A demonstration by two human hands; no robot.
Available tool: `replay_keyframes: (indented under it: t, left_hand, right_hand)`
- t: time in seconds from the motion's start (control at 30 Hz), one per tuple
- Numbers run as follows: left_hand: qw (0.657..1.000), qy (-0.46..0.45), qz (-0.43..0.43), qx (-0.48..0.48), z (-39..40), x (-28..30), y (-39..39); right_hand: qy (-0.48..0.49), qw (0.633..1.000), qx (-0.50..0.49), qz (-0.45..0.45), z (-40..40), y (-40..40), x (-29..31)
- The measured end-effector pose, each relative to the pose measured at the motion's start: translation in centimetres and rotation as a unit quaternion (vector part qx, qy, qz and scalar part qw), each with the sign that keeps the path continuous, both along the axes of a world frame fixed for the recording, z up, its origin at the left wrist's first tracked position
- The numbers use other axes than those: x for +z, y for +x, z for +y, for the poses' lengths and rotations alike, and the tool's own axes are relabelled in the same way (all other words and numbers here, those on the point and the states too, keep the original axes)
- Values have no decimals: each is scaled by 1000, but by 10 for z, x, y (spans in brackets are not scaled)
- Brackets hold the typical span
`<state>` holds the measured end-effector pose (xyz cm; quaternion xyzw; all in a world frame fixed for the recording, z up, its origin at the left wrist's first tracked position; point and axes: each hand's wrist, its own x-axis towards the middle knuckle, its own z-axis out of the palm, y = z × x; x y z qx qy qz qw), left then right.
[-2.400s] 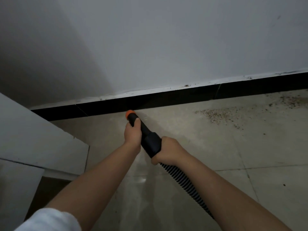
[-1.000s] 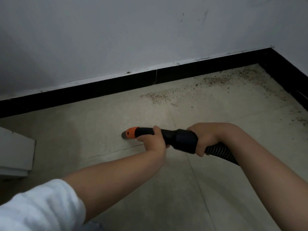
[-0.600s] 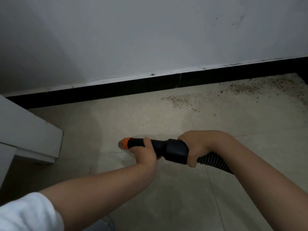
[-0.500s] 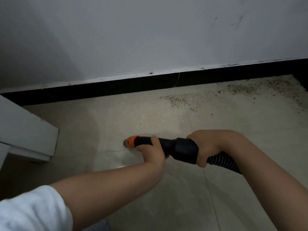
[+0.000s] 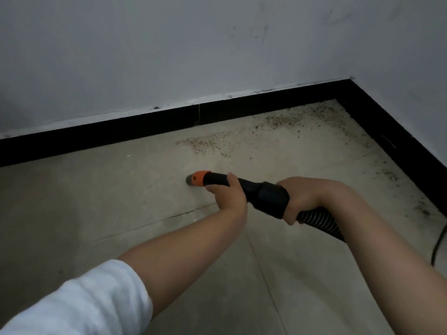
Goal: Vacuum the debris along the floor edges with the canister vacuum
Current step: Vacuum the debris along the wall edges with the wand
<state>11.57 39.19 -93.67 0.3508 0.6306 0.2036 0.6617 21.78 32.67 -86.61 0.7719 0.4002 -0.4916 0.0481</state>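
Head view: black vacuum nozzle [image 5: 244,189] held low over the pale tiled floor [image 5: 96,201], lying nearly level, orange tip [image 5: 199,178] pointing left and down near a grout line. Left hand [image 5: 227,193] wrapped round the narrow black tube just behind the orange tip, fingers curled over the top. Right hand [image 5: 300,197] clamped round the thick rear collar, where the ribbed hose [image 5: 321,222] leaves and disappears behind the right forearm. White sleeve [image 5: 79,301] at lower left.

Debris [image 5: 208,145] scattered beyond the tip, apart from it, in a speckled patch just in front of the black baseboard [image 5: 121,134]; more specks spread rightwards into the corner and down along the right-hand baseboard. Nothing between tip and debris but bare tile. Scuffed white wall [image 5: 169,56] above. Thin dark cord [image 5: 439,245] curving across the floor at the right edge, close to the right arm.
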Motion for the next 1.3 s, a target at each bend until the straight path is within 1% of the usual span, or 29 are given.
replay_keyframes:
  t: [0.1,0.2,0.37,0.5,0.6,0.77,0.9,1.0,1.17,1.3]
  left_hand:
    - [1000,26,-12,3,24,-4,-6]
    - [999,45,-15,-19,50,-7,-10]
    - [995,81,16,-60,78,-12,-15]
    - [990,108,36,-79,90,-16,-16]
    - [990,115,37,-75,97,-19,-17]
    - [990,129,41,-39,111,-25,-21]
    - [992,125,33,-16,114,-29,-24]
    - [994,110,21,-17,107,-25,-27]
    - [994,81,-14,-69,95,-20,-16]
    - [991,87,-20,-100,93,-19,2]
  right_hand:
    - [33,999,-1,-10,16,-11,-11]
    - [63,998,-7,-17,33,-22,-21]
    - [118,993,-27,-13,47,-42,-42]
    - [131,989,-70,10,55,-46,-57]
    - [139,986,-87,32,64,-47,-66]
    - [151,982,-93,58,80,-54,-72]
    - [149,983,-90,65,84,-58,-73]
    - [141,985,-76,56,76,-56,-68]
    - [132,985,-107,40,56,-45,-61]
    - [143,979,-142,24,51,-36,-61]
